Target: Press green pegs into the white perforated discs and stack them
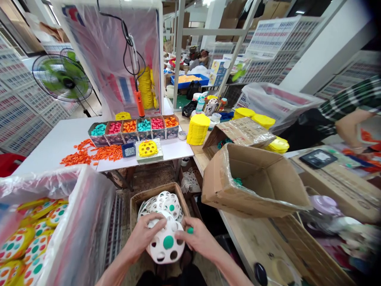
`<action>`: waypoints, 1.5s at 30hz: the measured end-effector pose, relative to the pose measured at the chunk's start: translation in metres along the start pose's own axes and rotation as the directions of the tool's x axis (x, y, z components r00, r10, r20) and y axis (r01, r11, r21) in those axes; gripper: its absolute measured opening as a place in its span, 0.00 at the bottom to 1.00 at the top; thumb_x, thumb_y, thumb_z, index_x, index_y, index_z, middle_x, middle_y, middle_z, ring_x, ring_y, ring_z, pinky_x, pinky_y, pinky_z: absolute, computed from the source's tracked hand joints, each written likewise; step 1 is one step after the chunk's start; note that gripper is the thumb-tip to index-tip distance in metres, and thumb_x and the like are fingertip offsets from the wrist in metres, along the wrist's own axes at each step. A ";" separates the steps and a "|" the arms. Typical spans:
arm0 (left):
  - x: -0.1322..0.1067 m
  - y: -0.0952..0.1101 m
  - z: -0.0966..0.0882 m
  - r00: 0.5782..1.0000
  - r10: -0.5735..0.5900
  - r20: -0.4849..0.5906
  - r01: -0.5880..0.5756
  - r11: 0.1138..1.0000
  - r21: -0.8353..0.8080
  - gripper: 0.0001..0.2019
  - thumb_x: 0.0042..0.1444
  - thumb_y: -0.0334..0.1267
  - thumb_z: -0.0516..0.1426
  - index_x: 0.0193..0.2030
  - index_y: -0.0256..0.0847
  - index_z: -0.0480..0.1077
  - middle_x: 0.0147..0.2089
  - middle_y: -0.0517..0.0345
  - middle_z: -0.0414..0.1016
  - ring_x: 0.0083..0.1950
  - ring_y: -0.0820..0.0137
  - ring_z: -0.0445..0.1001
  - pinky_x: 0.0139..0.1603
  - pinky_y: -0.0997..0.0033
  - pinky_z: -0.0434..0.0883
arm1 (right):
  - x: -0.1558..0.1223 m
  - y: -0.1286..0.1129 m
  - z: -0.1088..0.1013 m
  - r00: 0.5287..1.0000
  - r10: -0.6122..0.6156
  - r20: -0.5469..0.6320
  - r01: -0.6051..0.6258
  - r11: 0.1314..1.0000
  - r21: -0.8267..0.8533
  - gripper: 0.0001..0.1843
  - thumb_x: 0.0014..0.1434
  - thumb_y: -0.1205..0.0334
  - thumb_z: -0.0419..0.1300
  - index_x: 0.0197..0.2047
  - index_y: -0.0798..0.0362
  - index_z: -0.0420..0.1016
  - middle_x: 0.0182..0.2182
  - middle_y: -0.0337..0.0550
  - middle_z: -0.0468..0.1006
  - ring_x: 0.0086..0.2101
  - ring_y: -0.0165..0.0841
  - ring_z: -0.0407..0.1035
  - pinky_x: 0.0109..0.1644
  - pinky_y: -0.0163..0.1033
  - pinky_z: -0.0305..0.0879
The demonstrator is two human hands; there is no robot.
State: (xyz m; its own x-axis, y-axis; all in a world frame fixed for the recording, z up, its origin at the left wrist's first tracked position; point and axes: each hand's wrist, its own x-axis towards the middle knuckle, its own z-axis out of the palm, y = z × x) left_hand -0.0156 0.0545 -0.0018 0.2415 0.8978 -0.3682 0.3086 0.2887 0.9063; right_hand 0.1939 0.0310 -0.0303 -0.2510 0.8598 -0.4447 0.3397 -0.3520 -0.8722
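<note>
A white round plate with holes [162,254] is held above my lap, with a green round piece [168,242] in its middle hole. My left hand [147,234] grips the plate's left side, thumb on top and fingers around the edge. At the right edge is my right hand [199,238], fingers curled, its thumb reaching onto the plate. A second small green piece [190,230] shows in that hand. Just beyond, more white perforated plates [162,200] fill a cardboard box [175,186]; one has a green centre too.
Ahead, a white table [119,162] bears a divided tray of coloured pieces [131,137], loose orange pieces [107,153] and a yellow perforated disc [148,148]. An orange electric screwdriver [138,104] hangs above. An open carton [253,182] stands right; a plastic-lined crate [86,198] is left. Another person's arm [348,127] is far right.
</note>
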 end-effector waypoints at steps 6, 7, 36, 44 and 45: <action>-0.009 -0.047 -0.040 0.967 -0.157 -0.199 0.136 0.984 -0.115 0.21 0.52 0.55 0.60 0.41 0.38 0.78 0.44 0.52 0.80 0.39 0.62 0.75 0.35 0.71 0.69 | 0.017 0.018 0.000 0.998 0.039 -0.058 -0.010 0.896 0.443 0.25 0.54 0.38 0.61 0.24 0.52 0.64 0.09 0.27 0.60 0.13 0.21 0.48 0.18 0.31 0.40; -0.010 -0.054 -0.046 0.960 -0.179 -0.217 0.150 0.978 -0.143 0.22 0.51 0.54 0.61 0.43 0.38 0.77 0.44 0.52 0.80 0.38 0.63 0.75 0.34 0.71 0.69 | 0.024 0.021 0.000 0.994 0.060 -0.092 -0.012 0.890 0.455 0.25 0.53 0.38 0.62 0.24 0.52 0.65 0.09 0.28 0.61 0.13 0.21 0.49 0.18 0.31 0.40; -0.020 -0.020 -0.023 0.978 -0.188 0.090 0.207 0.827 -0.523 0.26 0.59 0.51 0.58 0.61 0.42 0.67 0.51 0.50 0.78 0.48 0.63 0.76 0.49 0.66 0.71 | 0.017 0.011 0.030 0.993 0.015 -0.121 0.049 0.860 0.508 0.19 0.49 0.47 0.68 0.32 0.55 0.75 0.16 0.30 0.63 0.17 0.22 0.51 0.21 0.32 0.42; -0.015 -0.023 -0.019 0.985 -0.172 -0.017 0.156 0.927 -0.341 0.24 0.52 0.55 0.61 0.49 0.41 0.71 0.30 0.64 0.71 0.28 0.74 0.68 0.26 0.77 0.62 | 0.012 0.016 0.026 0.977 0.138 -0.162 0.007 0.741 0.671 0.15 0.48 0.57 0.67 0.39 0.52 0.75 0.26 0.35 0.73 0.21 0.23 0.59 0.21 0.29 0.44; -0.015 -0.022 -0.020 0.985 -0.169 -0.022 0.152 0.929 -0.337 0.23 0.52 0.56 0.61 0.47 0.41 0.71 0.29 0.65 0.70 0.27 0.75 0.66 0.26 0.78 0.61 | 0.011 0.017 0.024 0.980 0.141 -0.140 0.009 0.672 0.741 0.15 0.46 0.59 0.67 0.40 0.51 0.75 0.31 0.38 0.76 0.23 0.25 0.62 0.22 0.29 0.46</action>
State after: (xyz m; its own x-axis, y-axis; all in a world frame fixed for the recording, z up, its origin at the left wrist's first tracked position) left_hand -0.0444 0.0410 -0.0125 0.1655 0.8432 -0.5115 0.0135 0.5166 0.8561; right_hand 0.1747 0.0253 -0.0545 -0.0716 0.8448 -0.5302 -0.4456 -0.5027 -0.7408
